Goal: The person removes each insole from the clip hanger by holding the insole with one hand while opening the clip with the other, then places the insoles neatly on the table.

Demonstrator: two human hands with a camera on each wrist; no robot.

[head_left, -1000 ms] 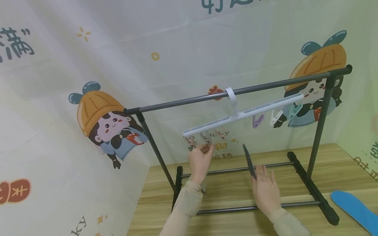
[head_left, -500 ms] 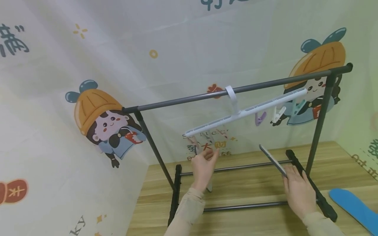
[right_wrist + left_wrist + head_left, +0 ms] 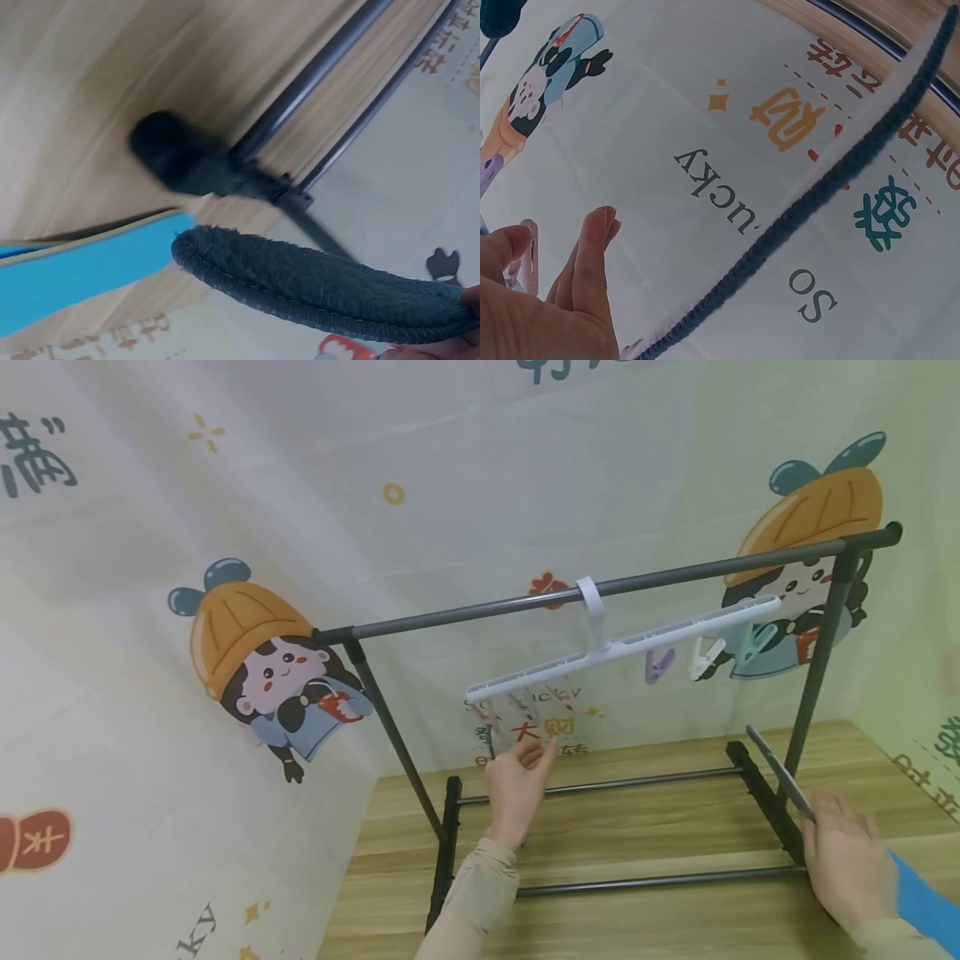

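My right hand (image 3: 851, 860) grips one end of a dark grey fleecy insole (image 3: 322, 289), held out to the right of the rack. Under the left end of a white clip hanger (image 3: 555, 673), my left hand (image 3: 516, 793) is raised with thumb and fingers apart, holding nothing in the left wrist view (image 3: 562, 300). Beside it a second insole, dark-edged and pale on one face, hangs edge-on (image 3: 780, 225); its top is at the leftmost pink clip (image 3: 486, 717). More clips hang along the bar, including a purple clip (image 3: 660, 667), a white clip (image 3: 707, 658) and a teal clip (image 3: 756, 643).
A black rack (image 3: 465, 615) carries the hanger and stands on the wooden table (image 3: 637, 843). Right of its foot, partly behind my right hand, lies a bright blue insole-shaped piece (image 3: 97, 274). A printed cloth (image 3: 450, 543) covers the wall behind.
My right hand has carried its insole rightward, from mid-rack to the right foot. My left hand has dropped slightly below the clips. The hanger has swung a little.
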